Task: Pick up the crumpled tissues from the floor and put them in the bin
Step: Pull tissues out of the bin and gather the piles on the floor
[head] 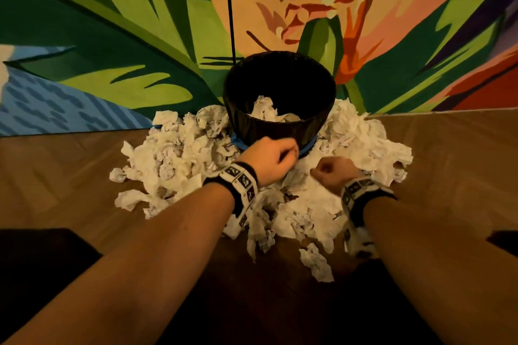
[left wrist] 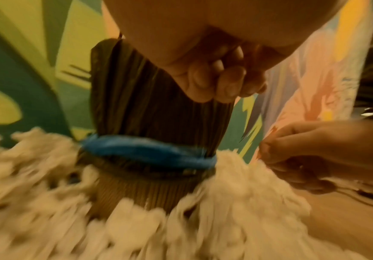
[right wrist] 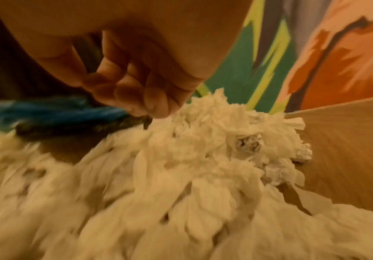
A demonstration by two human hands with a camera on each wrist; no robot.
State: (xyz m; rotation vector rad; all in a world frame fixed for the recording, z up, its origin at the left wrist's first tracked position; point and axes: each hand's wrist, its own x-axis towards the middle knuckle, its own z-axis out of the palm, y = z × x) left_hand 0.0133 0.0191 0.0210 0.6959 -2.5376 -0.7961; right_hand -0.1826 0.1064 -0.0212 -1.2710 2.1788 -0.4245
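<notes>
A black ribbed bin (head: 280, 126) stands against the painted wall with a few crumpled white tissues (head: 266, 110) inside. A big heap of crumpled tissues (head: 173, 159) rings its base and spreads forward over the wooden floor (head: 70, 176). My left hand (head: 288, 152) hovers at the bin's front base. Its fingers (left wrist: 225, 82) are curled into the palm with nothing in them. Just right of it, my right hand (head: 322, 169) sits low over the pile. The right fingers (right wrist: 136, 95) are curled in too, with no tissue between them.
A blue band (left wrist: 147, 151) wraps the bin's lower part. A thin black cord (head: 229, 8) hangs down the mural wall behind the bin. One loose tissue (head: 318, 263) lies nearest me. Bare wood floor lies to both sides of the heap.
</notes>
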